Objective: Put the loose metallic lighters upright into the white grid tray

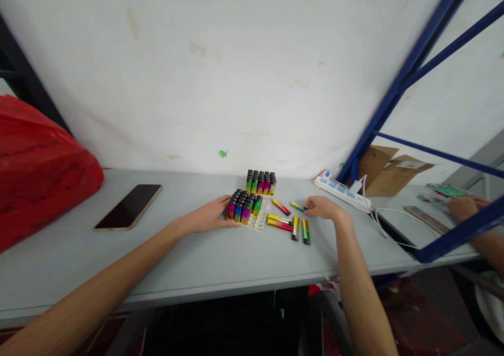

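My left hand (208, 216) curls round the left side of a pale tray (256, 222), thumb in front and fingers behind. Upright multicoloured lighters (240, 209) with black tops fill the tray's left part, while bare cups show along its right. The fingers of my right hand (323, 208) are closed on the dark end of a yellow-green-blue lighter (297, 206) lying on the table. Between the hands lie several loose lighters: a red-yellow lighter (281, 207), a yellow-red pair (280, 222), a yellow one (295, 228) and a green-yellow one (306, 231).
Behind the tray stands a second block of upright lighters (261, 181). A phone (129, 207) and red bag (47, 161) are at left. A power strip (342, 192), blue frame (394, 98) and cardboard box (388, 171) are at right; beyond, another person's hand (464, 208).
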A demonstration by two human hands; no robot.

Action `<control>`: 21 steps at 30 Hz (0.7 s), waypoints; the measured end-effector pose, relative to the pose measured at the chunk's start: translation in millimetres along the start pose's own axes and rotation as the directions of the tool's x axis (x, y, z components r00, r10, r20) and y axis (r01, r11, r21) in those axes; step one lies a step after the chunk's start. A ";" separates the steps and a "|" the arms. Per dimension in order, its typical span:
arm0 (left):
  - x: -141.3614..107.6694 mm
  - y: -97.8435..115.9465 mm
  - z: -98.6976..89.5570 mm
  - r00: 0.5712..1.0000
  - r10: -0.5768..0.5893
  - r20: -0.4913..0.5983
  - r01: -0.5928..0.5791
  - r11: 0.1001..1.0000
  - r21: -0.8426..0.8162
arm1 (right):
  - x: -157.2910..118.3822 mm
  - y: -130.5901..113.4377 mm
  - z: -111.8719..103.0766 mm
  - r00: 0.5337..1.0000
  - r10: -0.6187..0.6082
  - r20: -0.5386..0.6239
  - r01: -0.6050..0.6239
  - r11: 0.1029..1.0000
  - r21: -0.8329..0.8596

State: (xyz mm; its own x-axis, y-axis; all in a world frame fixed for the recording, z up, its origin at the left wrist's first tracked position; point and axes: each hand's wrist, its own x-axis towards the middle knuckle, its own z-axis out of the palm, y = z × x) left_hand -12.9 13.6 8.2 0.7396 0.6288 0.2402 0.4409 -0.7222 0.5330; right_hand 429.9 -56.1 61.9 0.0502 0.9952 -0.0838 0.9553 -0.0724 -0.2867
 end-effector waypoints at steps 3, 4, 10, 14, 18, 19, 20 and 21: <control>-0.6 1.4 -0.9 1.000 0.003 0.004 -0.003 1.000 -0.001 | 1.6 -3.0 0.6 0.995 -0.048 -0.082 0.059 0.988 0.145; -0.8 2.0 -1.2 1.000 0.000 0.008 -0.001 1.000 0.003 | 2.8 -5.5 0.7 0.990 -0.069 -0.123 0.095 0.972 0.215; -0.9 4.5 -2.4 1.000 0.000 0.020 0.000 1.000 -0.003 | 7.7 -45.3 1.9 0.872 -0.071 -0.485 0.395 0.687 0.610; -0.7 4.2 -2.6 1.000 -0.002 0.030 0.002 1.000 -0.003 | -4.3 -87.4 3.2 0.884 -0.020 -0.467 0.448 0.315 0.836; -0.9 2.2 -1.6 1.000 0.005 0.028 -0.005 1.000 0.003 | -17.5 -122.6 8.9 0.918 -0.171 -0.357 0.373 0.072 0.925; -0.9 1.8 -1.3 0.999 0.009 0.031 -0.010 1.000 0.003 | -18.2 -129.5 12.0 0.922 -0.195 -0.334 0.350 0.057 0.935; -1.1 1.6 -1.1 0.999 0.014 0.033 -0.014 1.000 0.003 | -17.9 -135.5 15.8 0.928 -0.204 -0.310 0.328 0.061 0.943; -1.2 1.6 -1.0 0.999 0.017 0.035 -0.017 1.000 0.002 | -16.6 -140.7 20.3 0.936 -0.197 -0.290 0.311 0.080 0.947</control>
State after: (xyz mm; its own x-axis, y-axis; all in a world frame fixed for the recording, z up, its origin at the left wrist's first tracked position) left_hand -13.5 12.0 9.6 0.7643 0.6060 0.2204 0.4295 -0.7333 0.5271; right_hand 288.8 -63.8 84.3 -0.0562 0.9653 0.2551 -0.1838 0.2411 -0.9529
